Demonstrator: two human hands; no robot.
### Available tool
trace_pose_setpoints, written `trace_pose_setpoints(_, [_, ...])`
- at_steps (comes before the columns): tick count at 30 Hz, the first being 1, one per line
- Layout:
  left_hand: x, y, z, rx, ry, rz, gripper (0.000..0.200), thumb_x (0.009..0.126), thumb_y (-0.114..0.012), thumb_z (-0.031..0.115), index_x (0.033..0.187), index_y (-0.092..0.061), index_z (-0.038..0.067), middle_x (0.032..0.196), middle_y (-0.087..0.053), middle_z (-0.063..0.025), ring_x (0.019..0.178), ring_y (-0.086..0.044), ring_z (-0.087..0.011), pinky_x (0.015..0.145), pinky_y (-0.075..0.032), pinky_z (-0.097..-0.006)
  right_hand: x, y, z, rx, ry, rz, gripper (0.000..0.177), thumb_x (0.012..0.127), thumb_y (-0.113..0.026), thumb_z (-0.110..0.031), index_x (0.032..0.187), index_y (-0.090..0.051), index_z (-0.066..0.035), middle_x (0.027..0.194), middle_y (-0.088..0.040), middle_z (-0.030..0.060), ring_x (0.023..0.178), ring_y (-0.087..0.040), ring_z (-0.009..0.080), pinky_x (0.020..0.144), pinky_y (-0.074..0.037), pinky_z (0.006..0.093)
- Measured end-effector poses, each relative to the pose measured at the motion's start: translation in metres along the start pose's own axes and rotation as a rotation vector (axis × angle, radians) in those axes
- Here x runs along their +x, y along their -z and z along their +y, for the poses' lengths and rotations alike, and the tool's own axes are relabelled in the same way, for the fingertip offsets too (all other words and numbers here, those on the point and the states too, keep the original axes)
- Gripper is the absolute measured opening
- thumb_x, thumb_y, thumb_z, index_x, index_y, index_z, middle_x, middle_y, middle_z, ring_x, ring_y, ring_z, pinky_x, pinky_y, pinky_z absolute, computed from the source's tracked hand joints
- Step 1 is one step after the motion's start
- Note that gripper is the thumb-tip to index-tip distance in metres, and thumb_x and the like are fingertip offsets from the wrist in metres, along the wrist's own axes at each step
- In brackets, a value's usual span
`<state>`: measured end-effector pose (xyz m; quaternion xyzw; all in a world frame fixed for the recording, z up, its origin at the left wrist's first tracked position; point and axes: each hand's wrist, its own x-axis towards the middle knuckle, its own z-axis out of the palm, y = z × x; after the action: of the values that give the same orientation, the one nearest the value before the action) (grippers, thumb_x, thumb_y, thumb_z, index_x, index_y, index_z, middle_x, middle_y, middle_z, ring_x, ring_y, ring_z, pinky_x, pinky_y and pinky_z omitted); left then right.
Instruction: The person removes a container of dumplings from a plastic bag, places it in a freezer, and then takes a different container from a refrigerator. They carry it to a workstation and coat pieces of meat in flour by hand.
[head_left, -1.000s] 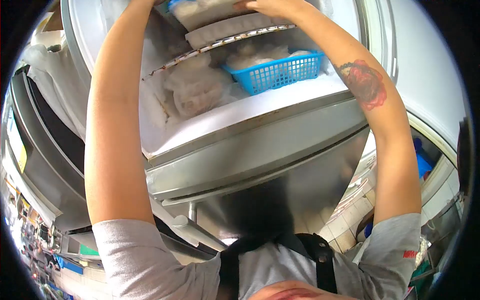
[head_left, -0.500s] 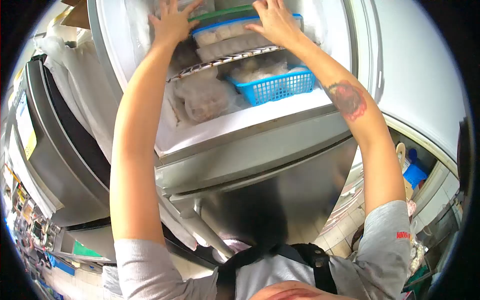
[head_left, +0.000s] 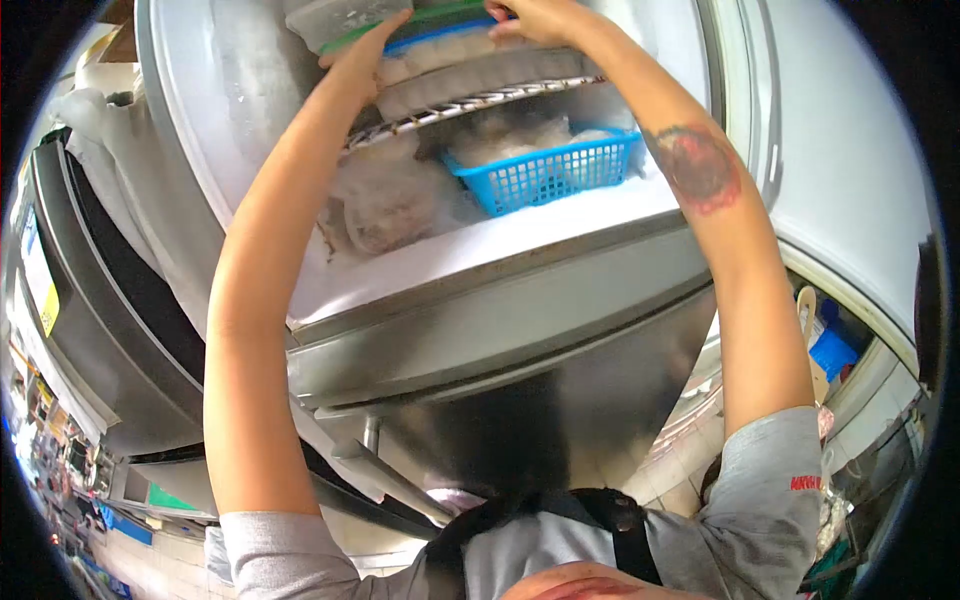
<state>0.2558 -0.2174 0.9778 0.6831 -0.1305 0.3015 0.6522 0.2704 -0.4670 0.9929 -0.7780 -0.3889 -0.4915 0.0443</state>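
Inside the open freezer compartment, my left hand (head_left: 362, 62) reaches to the left end of a stack of plastic containers, fingers apart, against the green edge. My right hand (head_left: 540, 20) has its fingers curled at the stack's front edge; what they grip is hidden. A blue-rimmed container (head_left: 440, 48) with pale contents lies between my hands, above a greyish tray (head_left: 470, 82) on the wire shelf (head_left: 480, 104). Above the blue rim runs a green lid (head_left: 450, 14). A frosty clear container (head_left: 345, 16) with a green edge sits at the upper left.
Below the shelf, a blue basket (head_left: 550, 177) holds bagged food, beside a frosted plastic bag (head_left: 390, 210). The freezer door (head_left: 850, 130) stands open at right. A dark appliance (head_left: 110, 310) is at left, and a handle (head_left: 385, 475) projects from the lower door.
The clear container at upper left shows more and sits nearer. My left hand has turned to the stack's end; my right hand's spread fingers have curled. The view has shifted slightly.
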Motion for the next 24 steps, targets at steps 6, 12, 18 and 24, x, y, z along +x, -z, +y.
trace_pose_setpoints(6, [-0.003, 0.008, -0.007, 0.255, -0.015, 0.005, 0.121, 0.06, -0.088, 0.05, 0.141, -0.023, -0.011, 0.143, -0.037, -0.0243, 0.132, -0.038, -0.0384, 0.109, -0.027, -0.0576, -0.003, -0.02, 0.006, 0.002, 0.042, 0.081, 0.036, 0.072, -0.079, -0.021, 0.094, -0.058, -0.002, 0.089, -0.062, 0.0215, 0.088, -0.06, 0.0406, 0.076, -0.048, 0.0456])
trace_pose_setpoints(12, [-0.004, 0.018, -0.011, 0.405, -0.159, -0.064, 0.118, 0.066, -0.088, 0.04, 0.138, -0.012, -0.013, 0.139, -0.036, -0.0277, 0.123, -0.047, -0.0353, 0.096, -0.047, -0.0506, -0.041, -0.023, -0.023, -0.218, -0.037, 0.298, 0.049, 0.072, -0.079, -0.021, 0.111, -0.055, -0.004, 0.112, -0.054, 0.0242, 0.106, -0.053, 0.0416, 0.088, -0.048, 0.0463])
trace_pose_setpoints(18, [-0.002, 0.026, -0.016, 0.39, -0.171, -0.121, 0.126, 0.065, -0.086, 0.048, 0.137, -0.009, -0.02, 0.133, -0.041, -0.033, 0.124, -0.047, -0.0362, 0.097, -0.047, -0.041, -0.039, -0.033, -0.036, -0.029, -0.043, 0.446, 0.042, 0.067, -0.074, -0.005, 0.104, -0.055, -0.003, 0.108, -0.053, 0.0183, 0.106, -0.051, 0.0392, 0.089, -0.046, 0.0459])
trace_pose_setpoints(24, [-0.039, 0.003, 0.005, 0.587, -0.203, 0.217, 0.133, 0.066, -0.077, 0.064, 0.14, -0.003, -0.018, 0.137, -0.034, -0.0372, 0.126, -0.044, -0.0412, 0.099, -0.045, -0.0446, -0.05, -0.019, -0.038, 0.161, 0.095, 0.474, 0.042, 0.068, -0.078, -0.01, 0.103, -0.055, -0.005, 0.101, -0.05, 0.0177, 0.101, -0.051, 0.0381, 0.084, -0.046, 0.0446])
